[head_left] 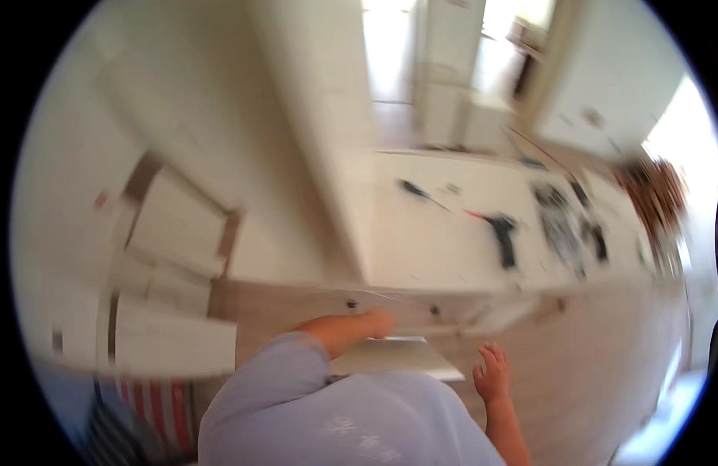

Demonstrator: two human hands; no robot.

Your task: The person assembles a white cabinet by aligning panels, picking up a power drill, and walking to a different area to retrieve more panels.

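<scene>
My left hand [381, 322] reaches across in front of my body, by the near edge of a white work table [452, 264]. Motion smears its fingers, so whether they hold anything cannot be made out. Just below it is a pale flat panel [398, 359], partly hidden by my shirt and forearm. To the right of that panel hangs my right hand [493, 373], its fingers apart and nothing in them. On the table lie a dark screwdriver [423, 193] and a black drill-shaped tool [501, 237] with a red tip.
A tall white panel [320, 140] rises at the table's left. Clear bags and dark items [561, 225] crowd its right side. White boards [176, 334] stand at left above a striped cloth [153, 408]. A brown stack [658, 198] is at far right.
</scene>
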